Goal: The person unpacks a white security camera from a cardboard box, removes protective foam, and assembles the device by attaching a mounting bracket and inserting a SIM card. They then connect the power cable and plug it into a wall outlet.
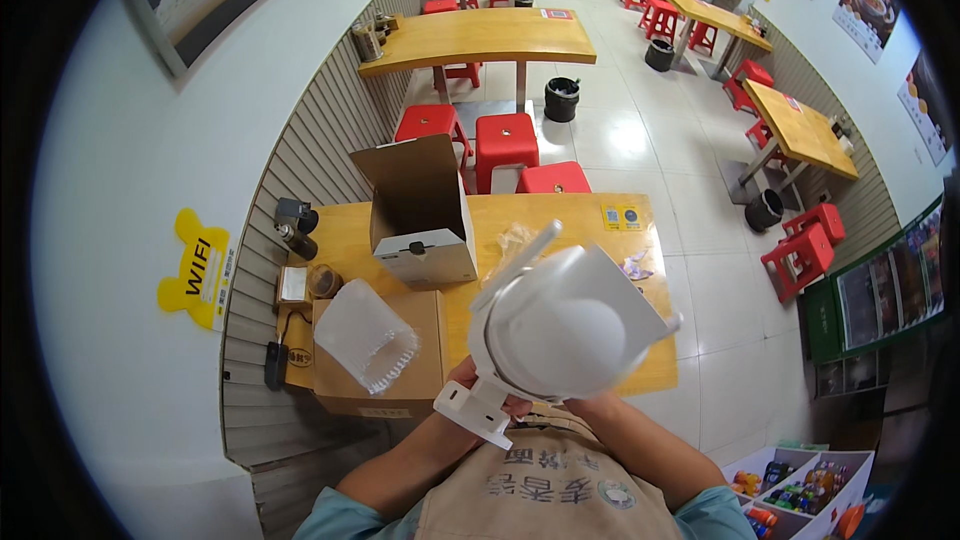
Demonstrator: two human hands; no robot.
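Small eatery, dining room.
We note rows of wooden tables (485,37), red stools (507,145), wall-hung food posters (868,5).

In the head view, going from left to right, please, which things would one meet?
Yellow wall sign, black power adapter, clear plastic pouch, white device in the hands, white divided tray of bottles.

I see black letters on a yellow wall sign (197,272), dark writing on the tan apron (540,505), and print on a yellow table sticker (613,218).
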